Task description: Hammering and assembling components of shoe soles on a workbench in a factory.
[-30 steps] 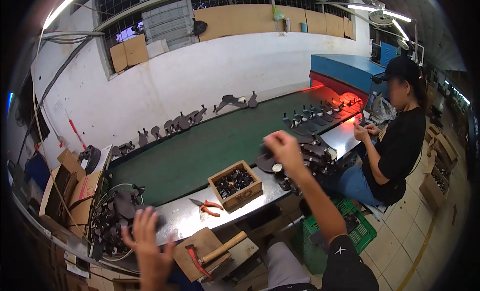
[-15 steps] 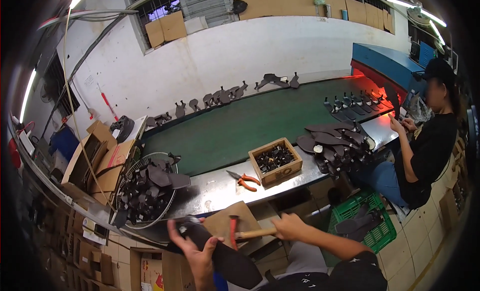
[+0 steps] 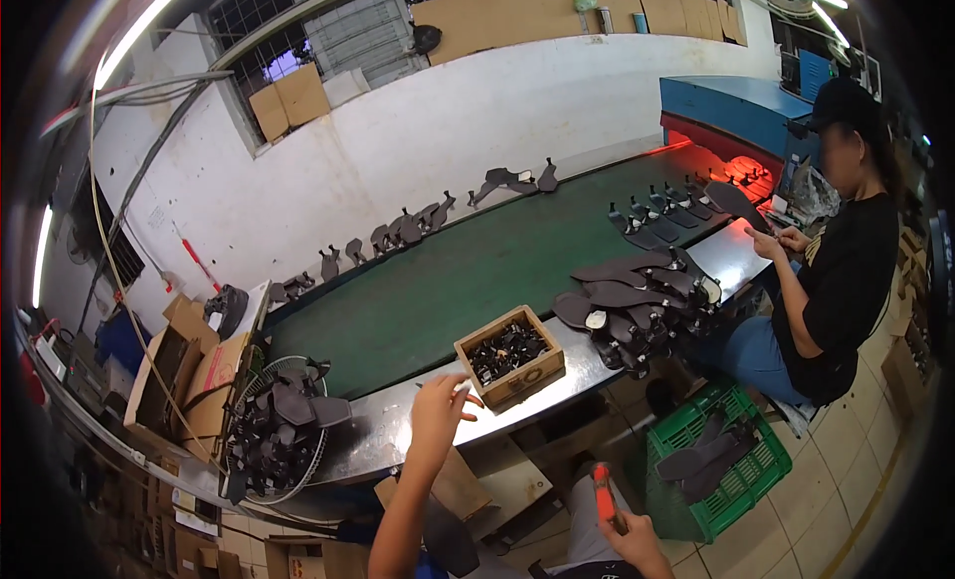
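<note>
My left hand [image 3: 438,412] is stretched up over the shiny metal ledge [image 3: 373,435], just left of a wooden box [image 3: 510,358] full of small dark parts. Its fingers curl down onto the ledge, and what lies under them is hidden. My right hand [image 3: 635,541] sits low near my lap, closed around a tool with an orange-red handle [image 3: 602,491] that points upward. A dark shoe sole [image 3: 450,537] rests on my lap beside a wooden block [image 3: 497,484].
A green conveyor belt [image 3: 448,281] carries dark shoe pieces. A pile of soles [image 3: 637,300] lies right of the box, and a wire basket of soles [image 3: 279,430] stands at the left. A seated person in black [image 3: 836,281] works at the right, near a green crate [image 3: 721,470].
My left hand rose from the sole on my lap to the metal ledge, covering the spot where red-handled pliers lay. My right hand dropped lower with its tool.
</note>
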The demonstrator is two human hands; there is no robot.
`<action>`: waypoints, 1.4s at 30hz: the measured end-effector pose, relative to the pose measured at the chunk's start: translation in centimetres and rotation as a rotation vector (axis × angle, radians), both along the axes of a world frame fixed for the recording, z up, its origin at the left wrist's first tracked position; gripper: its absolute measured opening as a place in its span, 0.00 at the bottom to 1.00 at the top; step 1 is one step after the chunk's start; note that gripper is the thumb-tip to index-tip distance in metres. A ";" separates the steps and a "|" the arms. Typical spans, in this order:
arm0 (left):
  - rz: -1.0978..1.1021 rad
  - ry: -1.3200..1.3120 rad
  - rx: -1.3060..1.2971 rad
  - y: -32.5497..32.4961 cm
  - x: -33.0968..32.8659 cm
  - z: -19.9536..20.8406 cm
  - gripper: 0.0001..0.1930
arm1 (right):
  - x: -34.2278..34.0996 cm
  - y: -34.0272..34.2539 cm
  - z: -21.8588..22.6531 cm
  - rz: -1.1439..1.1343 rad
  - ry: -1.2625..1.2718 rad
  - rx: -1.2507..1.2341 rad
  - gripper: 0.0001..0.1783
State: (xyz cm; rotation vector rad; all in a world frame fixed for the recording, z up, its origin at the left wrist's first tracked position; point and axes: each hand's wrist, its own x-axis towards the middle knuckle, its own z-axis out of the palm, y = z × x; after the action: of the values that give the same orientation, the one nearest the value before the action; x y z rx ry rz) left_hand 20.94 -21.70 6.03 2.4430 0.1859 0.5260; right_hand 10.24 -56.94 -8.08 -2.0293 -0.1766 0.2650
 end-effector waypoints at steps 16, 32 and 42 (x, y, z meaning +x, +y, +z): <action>0.051 0.595 0.573 3.0 14.5 -6.0 0.14 | 5.0 0.0 8.7 0.220 0.186 0.671 0.14; -0.123 -0.145 -1.056 -7.7 -8.1 6.6 0.11 | 8.5 7.6 18.5 0.370 -0.224 0.871 0.12; -0.026 -0.407 -0.233 -6.9 -19.1 5.4 0.09 | 3.5 14.5 19.7 0.670 0.111 0.774 0.13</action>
State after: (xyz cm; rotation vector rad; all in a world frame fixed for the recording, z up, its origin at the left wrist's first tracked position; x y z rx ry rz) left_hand 1.84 -28.62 11.44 2.0616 0.0417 0.9204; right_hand 13.75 -42.47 11.61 -1.1327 -0.7660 0.6149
